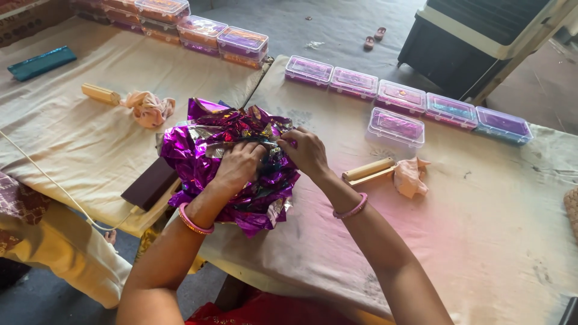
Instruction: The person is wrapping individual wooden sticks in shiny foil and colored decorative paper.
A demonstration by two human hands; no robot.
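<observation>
Both grips closed on crumpled purple foil, left hand pressing palm-down, right hand pinching its edge, wrists bent inward

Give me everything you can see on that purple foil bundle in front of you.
The purple foil bundle is a crumpled heap of shiny metallic film, magenta-violet with silvery and dark patches. It lies on the cloth-covered table near its front edge, beside a dark flat block. The left hand presses down on its middle; the right hand pinches its upper right edge. What it wraps is hidden.
</observation>
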